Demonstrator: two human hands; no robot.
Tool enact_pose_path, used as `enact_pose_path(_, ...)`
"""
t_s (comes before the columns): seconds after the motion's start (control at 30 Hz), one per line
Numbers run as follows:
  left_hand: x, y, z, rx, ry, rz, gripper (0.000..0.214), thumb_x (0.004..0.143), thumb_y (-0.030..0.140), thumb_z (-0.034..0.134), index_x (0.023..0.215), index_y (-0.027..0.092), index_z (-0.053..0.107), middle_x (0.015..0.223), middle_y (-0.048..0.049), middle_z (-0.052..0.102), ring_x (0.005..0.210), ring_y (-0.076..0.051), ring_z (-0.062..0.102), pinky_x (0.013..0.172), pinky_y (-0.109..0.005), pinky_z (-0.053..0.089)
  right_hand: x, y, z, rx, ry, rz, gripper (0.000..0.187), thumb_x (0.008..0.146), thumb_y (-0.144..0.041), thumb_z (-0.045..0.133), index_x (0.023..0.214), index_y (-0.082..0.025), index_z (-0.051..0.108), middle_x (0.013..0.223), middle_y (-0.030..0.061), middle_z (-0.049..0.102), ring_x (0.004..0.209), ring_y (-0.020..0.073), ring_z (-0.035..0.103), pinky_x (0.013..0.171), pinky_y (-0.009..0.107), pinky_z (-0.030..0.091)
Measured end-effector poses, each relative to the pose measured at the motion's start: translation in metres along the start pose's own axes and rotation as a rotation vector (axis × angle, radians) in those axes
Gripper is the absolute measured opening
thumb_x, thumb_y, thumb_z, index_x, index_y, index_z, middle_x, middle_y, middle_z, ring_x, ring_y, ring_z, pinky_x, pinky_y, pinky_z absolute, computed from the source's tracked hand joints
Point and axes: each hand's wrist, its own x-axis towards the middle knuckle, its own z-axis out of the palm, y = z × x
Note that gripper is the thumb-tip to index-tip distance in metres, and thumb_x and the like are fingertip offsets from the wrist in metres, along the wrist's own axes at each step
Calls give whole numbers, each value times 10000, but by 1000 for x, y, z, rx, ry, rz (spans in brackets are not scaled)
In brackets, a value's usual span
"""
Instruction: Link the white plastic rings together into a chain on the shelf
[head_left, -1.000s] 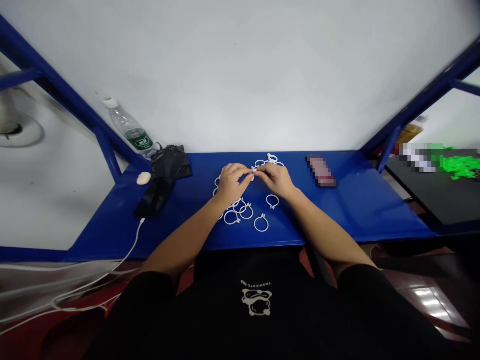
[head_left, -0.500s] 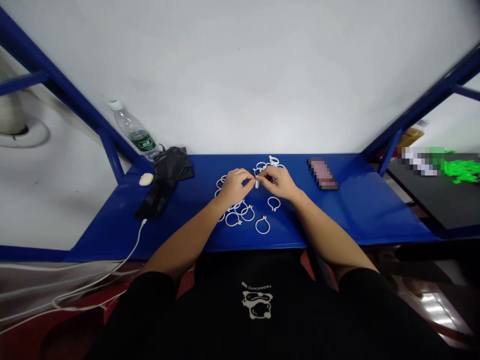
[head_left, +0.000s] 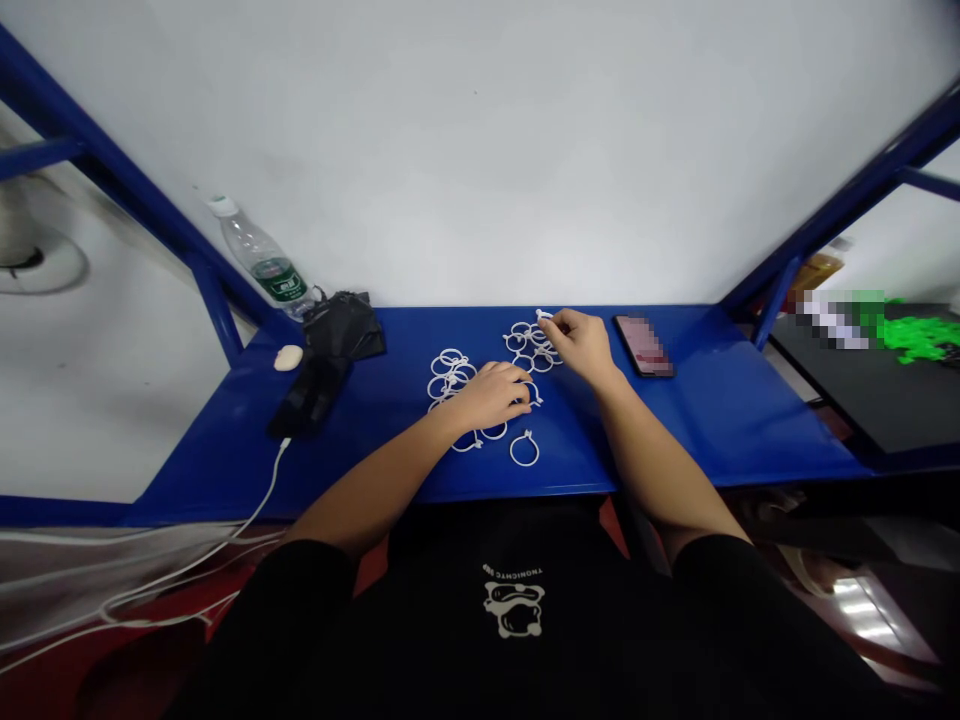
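My left hand (head_left: 491, 393) lies low over the blue table, fingers curled around a white plastic ring (head_left: 537, 391) with a small clasp; part of that ring is covered. Farther back, my right hand (head_left: 579, 342) pinches at another white ring (head_left: 544, 315), mostly covered by the thumb and fingers. Under and beside the right hand is a cluster of similar rings (head_left: 517, 337). A second group of rings (head_left: 442, 366) spreads behind and beneath my left hand, partly covered by it. One single ring (head_left: 524, 450) lies apart near the front edge.
A phone (head_left: 643, 346) lies right of my right hand on the blue table (head_left: 720, 400). At the left are a black plastic bag (head_left: 345, 325), a clear bottle (head_left: 270, 262), a cream rounded object (head_left: 288, 358) and a white cable (head_left: 274, 485). A white wall rises behind.
My hands, earlier together over a small white piece, have parted. The right went back to the far cluster; the left came forward and right onto a ring, which has shifted left.
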Motion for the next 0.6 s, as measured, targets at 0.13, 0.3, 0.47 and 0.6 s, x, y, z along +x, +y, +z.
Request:
enact_pose_path(0.13,-2,-11,-1,-32,188,-79,111,991,301,735,911,223,737,1293,-58,736,1194,-277,675,1067,-504,495,-5,-5,6,69,-81,-162,335,1005,-473,616,838,-207,733,771,47,751,675,180,633,642,302,423)
enact_pose_path(0.3,-2,-17,-4,-195,606,-225,278,930,268,794,1175,235,667,1171,-71,777,1021,-236,749,956,-439,590,-13,-13,12,159,-143,-375,226,1001,-322,570,1014,-216,769,916,56,786,740,184,669,722,321,503)
enact_pose_path(0.47,-2,-18,-6,-263,654,-253,364,974,263,760,1324,251,661,1231,-77,787,1036,-217,776,936,-395,616,-17,-19,15,179,-153,-467,235,1016,-310,557,1092,-218,759,935,65,781,787,193,686,747,329,528)
enact_pose_path(0.6,-1,-21,-5,-182,640,-241,245,982,277,767,1226,257,753,1236,-70,802,1145,-255,760,1082,-502,561,-17,-18,17,153,-153,-468,224,1032,-341,560,1020,-219,748,913,65,780,793,194,688,739,323,515)
